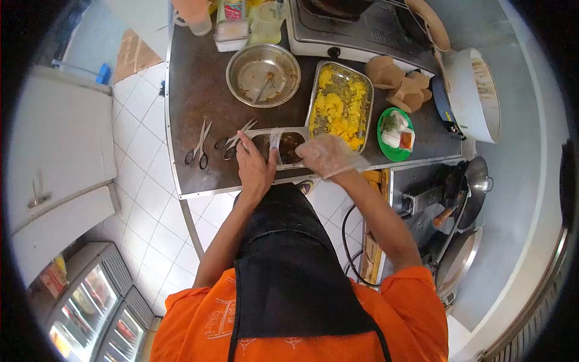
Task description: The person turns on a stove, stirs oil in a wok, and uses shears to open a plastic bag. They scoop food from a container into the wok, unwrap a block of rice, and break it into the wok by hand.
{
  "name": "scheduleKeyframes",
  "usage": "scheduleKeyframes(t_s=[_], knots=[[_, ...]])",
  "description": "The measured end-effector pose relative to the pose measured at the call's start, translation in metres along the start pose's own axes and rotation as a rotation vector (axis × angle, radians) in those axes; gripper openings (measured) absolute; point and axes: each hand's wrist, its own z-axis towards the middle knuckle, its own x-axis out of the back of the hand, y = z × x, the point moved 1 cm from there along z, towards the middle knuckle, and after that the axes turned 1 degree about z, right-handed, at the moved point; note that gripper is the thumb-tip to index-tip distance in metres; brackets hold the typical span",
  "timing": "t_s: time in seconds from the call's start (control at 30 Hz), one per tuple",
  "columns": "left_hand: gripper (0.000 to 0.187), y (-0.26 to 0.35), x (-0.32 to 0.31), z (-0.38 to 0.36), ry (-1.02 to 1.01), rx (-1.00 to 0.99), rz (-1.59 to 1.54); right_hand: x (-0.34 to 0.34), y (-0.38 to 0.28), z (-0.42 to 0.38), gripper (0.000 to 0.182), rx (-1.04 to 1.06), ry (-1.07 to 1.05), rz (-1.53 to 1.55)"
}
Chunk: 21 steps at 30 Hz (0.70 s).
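Two hands work at the near edge of the dark desk [196,72], both at a rect. container [292,129] w/ brownish contents and a clear strip across approx. the mid. L hand [256,168], bare, grasps the container's L part, fingers over the far side, thumb by the strip. R hand [322,155], in a clear plastic glove, is at the container's R end, fingers curled; can't tell if it grips the rim or smth. small.

Just beside the container, far R side: metal tray [311,102] w/ crumbly yellow food [332,108] spread over most of it. Beyond the container: round metal bowl [241,78], stained inside, spoon [263,88] resting in it. To the L: 2 prs of scissors, one [199,145] lying apart w/ blades partly open, the other [232,142] right by the container. R of the tray: green plate [395,154] w/ white pcs, smth. dark green and a small orange-red portion [406,141]; brown cartons [386,72] behind it, nr the stove [377,36].
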Motion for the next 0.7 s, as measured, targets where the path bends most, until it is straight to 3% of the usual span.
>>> scheduleKeyframes(t_s=[0.07, 0.17, 0.23, 0.3, 0.43, 0.5, 0.6, 0.63, 0.7], knots=[[0.096, -0.006, -0.003, 0.002, -0.005, -0.026, -0.010, -0.008, 0.020, 0.008, 0.014, 0.163, 0.037, -0.084], [0.091, -0.006, -0.001, 0.001, -0.016, -0.042, 0.001, -0.009, 0.044, 0.021, 0.014, 0.240, 0.021, -0.070], [0.090, -0.007, -0.002, 0.002, -0.029, -0.031, 0.018, 0.017, 0.049, 0.025, 0.016, 0.223, -0.013, 0.027], [0.089, -0.007, -0.002, 0.002, 0.027, -0.105, 0.066, 0.029, 0.051, 0.035, 0.017, 0.206, -0.202, 0.052], [0.089, -0.003, 0.002, 0.001, -0.018, -0.040, 0.023, 0.037, 0.058, 0.045, 0.018, 0.212, -0.239, 0.010], [0.088, -0.003, 0.001, 0.003, -0.040, -0.017, -0.001, 0.043, 0.056, 0.051, 0.019, 0.063, -0.383, -0.021], [0.084, -0.012, -0.007, 0.001, 0.034, -0.121, 0.051, 0.031, 0.070, 0.051, 0.021, -0.060, -0.419, 0.126], [0.083, -0.010, -0.005, 0.003, -0.049, -0.019, 0.043, 0.004, 0.088, 0.053, 0.020, 0.015, -0.397, 0.196], [0.082, -0.021, -0.007, 0.000, -0.037, -0.099, 0.121, 0.004, 0.097, 0.037, 0.019, 0.137, -0.336, 0.194]])
